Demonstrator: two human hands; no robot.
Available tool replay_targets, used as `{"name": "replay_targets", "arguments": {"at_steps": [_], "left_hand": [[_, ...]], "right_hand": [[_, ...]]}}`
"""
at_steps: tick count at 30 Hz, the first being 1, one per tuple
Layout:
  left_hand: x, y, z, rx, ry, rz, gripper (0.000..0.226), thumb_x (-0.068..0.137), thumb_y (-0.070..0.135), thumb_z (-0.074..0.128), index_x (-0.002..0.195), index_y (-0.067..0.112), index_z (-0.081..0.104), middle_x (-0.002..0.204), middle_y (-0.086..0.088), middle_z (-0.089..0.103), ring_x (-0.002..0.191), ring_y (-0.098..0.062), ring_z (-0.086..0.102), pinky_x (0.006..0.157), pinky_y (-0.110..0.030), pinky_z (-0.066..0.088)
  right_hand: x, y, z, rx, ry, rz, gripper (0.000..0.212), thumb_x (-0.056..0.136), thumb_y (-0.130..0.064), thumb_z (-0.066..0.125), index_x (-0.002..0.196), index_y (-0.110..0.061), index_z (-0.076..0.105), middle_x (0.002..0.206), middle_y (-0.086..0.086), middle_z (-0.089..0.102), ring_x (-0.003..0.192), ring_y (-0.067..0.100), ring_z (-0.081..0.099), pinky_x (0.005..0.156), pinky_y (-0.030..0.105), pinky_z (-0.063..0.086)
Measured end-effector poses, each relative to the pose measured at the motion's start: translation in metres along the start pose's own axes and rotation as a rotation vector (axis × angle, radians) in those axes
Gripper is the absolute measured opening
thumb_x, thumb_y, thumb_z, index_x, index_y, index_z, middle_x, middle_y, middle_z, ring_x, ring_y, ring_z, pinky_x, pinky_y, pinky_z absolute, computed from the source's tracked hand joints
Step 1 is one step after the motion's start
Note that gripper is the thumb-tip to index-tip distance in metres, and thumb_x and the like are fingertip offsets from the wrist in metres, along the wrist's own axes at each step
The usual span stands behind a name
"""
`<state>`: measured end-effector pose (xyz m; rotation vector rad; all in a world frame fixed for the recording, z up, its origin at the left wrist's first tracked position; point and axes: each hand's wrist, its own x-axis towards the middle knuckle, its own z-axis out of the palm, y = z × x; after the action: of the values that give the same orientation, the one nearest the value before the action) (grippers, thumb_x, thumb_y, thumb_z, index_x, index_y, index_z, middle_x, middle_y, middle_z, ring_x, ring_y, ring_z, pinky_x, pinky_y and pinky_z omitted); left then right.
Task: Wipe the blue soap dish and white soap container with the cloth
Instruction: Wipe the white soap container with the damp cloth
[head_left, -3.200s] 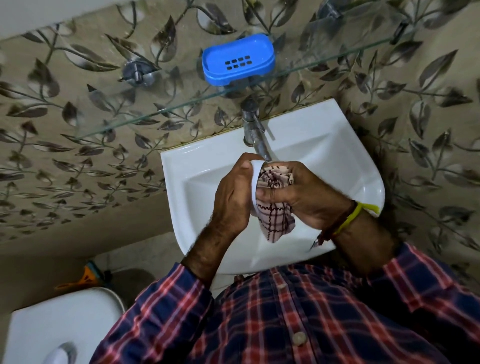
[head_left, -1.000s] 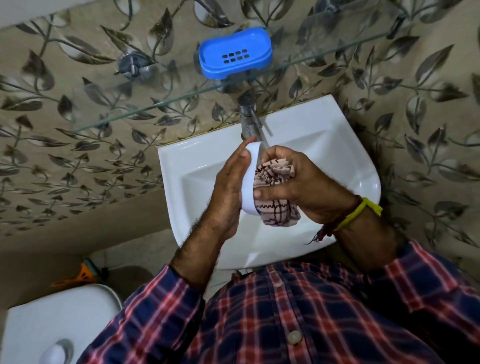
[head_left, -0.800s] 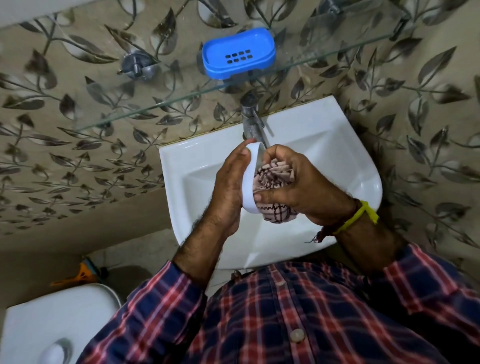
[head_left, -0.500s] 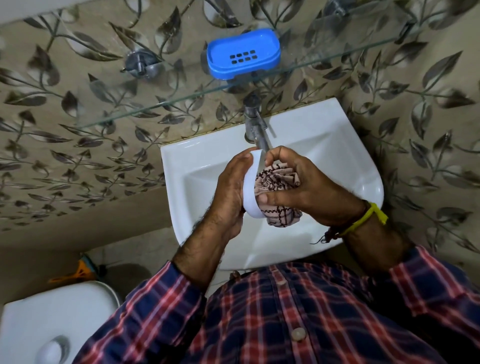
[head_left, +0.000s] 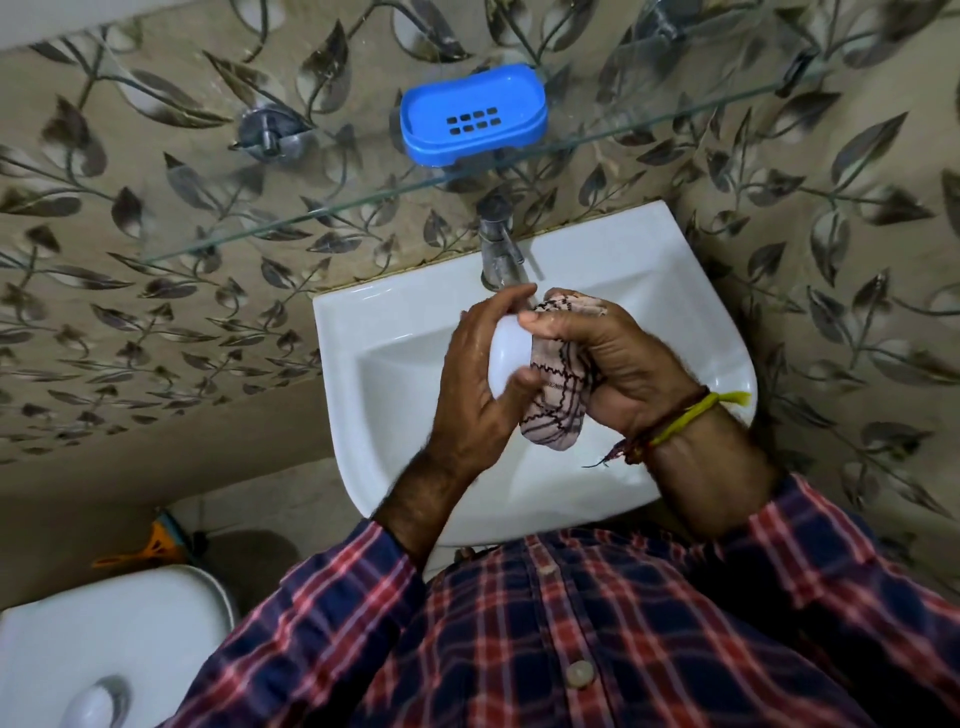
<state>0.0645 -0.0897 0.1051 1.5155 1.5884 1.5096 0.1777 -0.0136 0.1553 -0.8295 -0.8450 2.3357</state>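
Left hand (head_left: 470, 384) clasps the white soap container (head_left: 508, 353), fingers over its top edge, thumb under. Right hand (head_left: 618, 364) is closed round the bunched checked cloth (head_left: 556, 400), pressed against the container's open side; a tail of cloth hangs below the grip. How far the cloth reaches inside is hard to tell. Both are held over the basin (head_left: 395, 364). Blue soap dish (head_left: 472, 122) sits well above the grip on the glass shelf (head_left: 311, 218).

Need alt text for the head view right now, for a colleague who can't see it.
Over a white sink, the left hand holds a white soap container while the right hand presses a checked cloth against it. A blue soap dish sits on the glass shelf above.
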Motion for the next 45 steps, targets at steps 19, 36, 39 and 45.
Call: {"name": "replay_targets", "arguments": {"at_steps": [19, 36, 39, 45], "left_hand": [[0.012, 0.022, -0.003, -0.477, 0.088, -0.548, 0.08, 0.095, 0.064, 0.017, 0.136, 0.009, 0.059, 0.108, -0.016, 0.078, 0.103, -0.033, 0.075, 0.085, -0.048, 0.061], [0.011, 0.01, -0.019, -0.549, 0.202, -0.831, 0.084, 0.072, 0.094, 0.032, 0.077, 0.02, 0.072, 0.074, -0.008, 0.073, 0.072, -0.024, 0.075, 0.063, -0.034, 0.059], [0.017, 0.007, -0.022, -0.581, 0.25, -0.904, 0.091, 0.07, 0.098, 0.03, 0.086, 0.02, 0.075, 0.076, -0.009, 0.076, 0.07, -0.024, 0.076, 0.056, -0.032, 0.059], [0.019, 0.004, -0.023, -0.921, 0.096, -1.075, 0.121, 0.062, 0.104, 0.019, 0.09, 0.005, 0.083, 0.11, -0.024, 0.075, 0.093, -0.038, 0.076, 0.078, -0.046, 0.061]], "right_hand": [[-0.018, 0.003, -0.007, -0.444, -0.162, -0.27, 0.047, 0.078, 0.02, 0.067, 0.105, -0.009, 0.041, 0.086, -0.012, 0.066, 0.076, 0.007, 0.061, 0.069, 0.025, 0.055], [-0.017, 0.022, 0.006, -1.075, -0.231, -0.281, 0.047, 0.079, 0.004, 0.076, 0.101, -0.016, 0.04, 0.089, 0.007, 0.061, 0.074, 0.012, 0.061, 0.066, 0.036, 0.054], [-0.02, 0.024, 0.001, -1.243, -0.28, -0.235, 0.048, 0.08, -0.006, 0.078, 0.1, -0.028, 0.04, 0.086, -0.003, 0.063, 0.074, 0.011, 0.063, 0.064, 0.03, 0.053], [-0.007, 0.015, -0.009, -0.895, 0.184, -0.26, 0.038, 0.073, -0.011, 0.086, 0.1, -0.016, 0.061, 0.091, 0.004, 0.073, 0.084, 0.021, 0.071, 0.079, 0.043, 0.061]]}}
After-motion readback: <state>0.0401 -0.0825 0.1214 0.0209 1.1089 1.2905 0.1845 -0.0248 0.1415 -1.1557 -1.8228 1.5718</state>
